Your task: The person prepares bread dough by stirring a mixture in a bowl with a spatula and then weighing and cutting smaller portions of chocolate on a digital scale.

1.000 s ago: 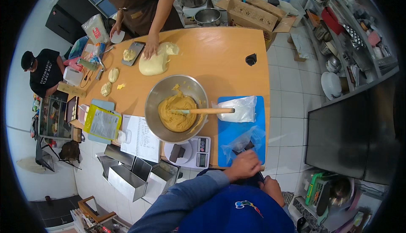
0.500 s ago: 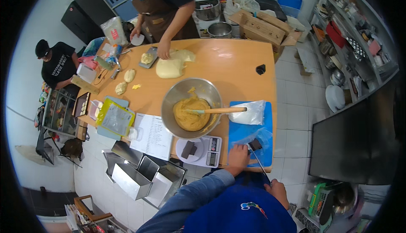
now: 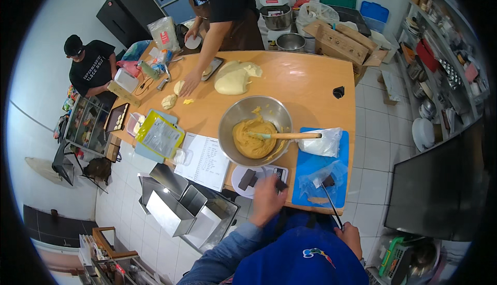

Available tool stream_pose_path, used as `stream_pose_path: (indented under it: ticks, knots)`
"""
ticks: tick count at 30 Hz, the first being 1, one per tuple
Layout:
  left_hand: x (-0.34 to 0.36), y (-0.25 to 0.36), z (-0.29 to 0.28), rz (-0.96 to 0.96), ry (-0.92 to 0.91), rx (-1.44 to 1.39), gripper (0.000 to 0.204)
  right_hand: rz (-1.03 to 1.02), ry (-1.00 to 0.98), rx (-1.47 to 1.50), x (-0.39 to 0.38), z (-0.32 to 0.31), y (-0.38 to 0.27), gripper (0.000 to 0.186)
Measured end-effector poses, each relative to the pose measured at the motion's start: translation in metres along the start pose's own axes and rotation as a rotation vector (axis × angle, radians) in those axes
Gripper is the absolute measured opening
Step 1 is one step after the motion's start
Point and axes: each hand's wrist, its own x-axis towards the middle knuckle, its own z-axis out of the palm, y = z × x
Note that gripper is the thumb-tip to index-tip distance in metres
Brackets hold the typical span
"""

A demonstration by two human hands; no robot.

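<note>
My left hand (image 3: 266, 202), slightly blurred, grips a dark brown chunk (image 3: 281, 184) over the white scale (image 3: 268, 171), where more dark pieces (image 3: 248, 178) lie. My right hand (image 3: 350, 238) holds a long knife (image 3: 336, 211), its blade reaching onto the blue board (image 3: 301, 186) by a dark block (image 3: 328, 180) on clear plastic. A bag of white contents (image 3: 326, 148) lies higher on the board. Beside it, a steel bowl (image 3: 228, 130) holds yellow batter (image 3: 251, 143), with a wooden-handled spatula (image 3: 295, 135) across it.
A notebook (image 3: 202, 163) and yellow package (image 3: 159, 132) lie left; metal pans (image 3: 165, 210) stand below. A co-worker's hand (image 3: 190, 83) reaches near dough (image 3: 230, 80) and small pieces (image 3: 169, 101). Another person (image 3: 93, 68) stands far left. Shelves (image 3: 440, 62) line the right.
My left hand has moved left from the board to the scale with a dark chunk. The knife has come into sight in my right hand. The co-worker's hand has shifted toward the small dough pieces.
</note>
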Motion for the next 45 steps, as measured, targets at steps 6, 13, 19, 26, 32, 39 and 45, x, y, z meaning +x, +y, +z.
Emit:
stream_pose_path:
  ticks: [6,13,19,26,32,39,45]
  knots:
    - [-0.006,-0.05,-0.049,-0.131,0.212,0.317,0.054,-0.044,-0.008,-0.01,0.001,0.001,-0.002,0.031]
    - [-0.002,-0.056,-0.048,-0.244,0.207,0.365,0.055,-0.032,-0.026,-0.027,0.001,0.0,-0.003,0.032]
    - [-0.004,-0.048,-0.048,-0.176,0.269,0.336,0.055,-0.014,-0.014,-0.029,-0.002,0.002,0.004,0.032]
    - [0.0,-0.031,-0.049,-0.09,0.316,0.198,0.048,0.001,-0.013,-0.008,-0.005,-0.001,0.0,0.034]
    - [0.002,-0.025,-0.05,-0.089,0.306,0.193,0.044,-0.005,-0.023,-0.031,-0.004,-0.001,0.001,0.035]
    - [0.003,-0.024,-0.05,-0.102,0.294,0.176,0.042,0.027,-0.054,-0.042,-0.003,-0.006,-0.004,0.035]
    - [0.005,-0.024,-0.046,-0.093,0.289,0.176,0.042,0.008,-0.05,-0.024,0.001,-0.004,0.0,0.035]
